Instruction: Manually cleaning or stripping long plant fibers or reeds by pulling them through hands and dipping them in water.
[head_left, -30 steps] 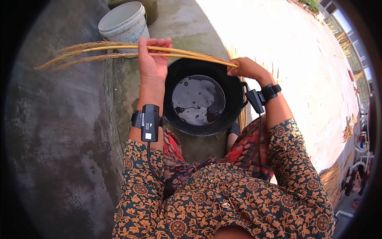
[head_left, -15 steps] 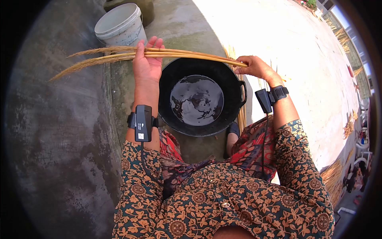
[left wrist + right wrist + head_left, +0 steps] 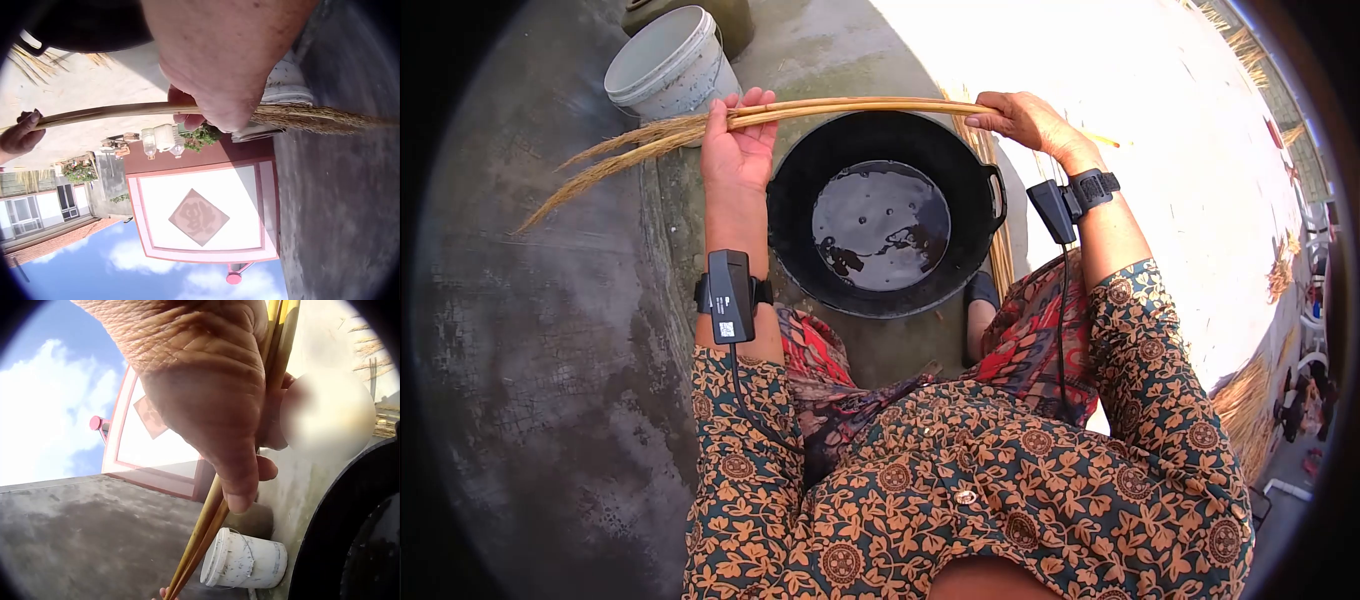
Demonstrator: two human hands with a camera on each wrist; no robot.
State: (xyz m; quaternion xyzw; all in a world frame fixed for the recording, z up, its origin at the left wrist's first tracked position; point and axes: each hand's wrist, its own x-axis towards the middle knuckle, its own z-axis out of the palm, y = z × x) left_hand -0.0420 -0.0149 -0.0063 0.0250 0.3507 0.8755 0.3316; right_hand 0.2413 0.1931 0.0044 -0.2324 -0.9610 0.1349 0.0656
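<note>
A few long tan grass stalks (image 3: 870,103) with feathery seed heads (image 3: 615,150) span both hands above a black two-toned basin of dark liquid. My left hand (image 3: 740,150), palm up, holds them near the seed heads, between thumb and fingers. At the other end my right hand (image 3: 1030,125) grips the stalks, thumb underneath in the right wrist view. Yellow butt ends (image 3: 1105,138) stick out beyond that hand. The black basin (image 3: 800,265) stands below, between the hands and the knees, with bubbles on its liquid. In the left wrist view the wrist hides part of the stalks.
A white bucket (image 3: 700,85) stands behind the left hand, beside a rounded vessel (image 3: 735,20). More stalks (image 3: 1002,265) lie on the ground right of the basin. Straw bundles (image 3: 1245,410) sit farther right. A foot (image 3: 981,310) is close to the basin.
Both hands have moved the stalks farther forward over the basin's far rim. The left hand is farther left, nearer the seed heads. Butt ends now project past the right hand.
</note>
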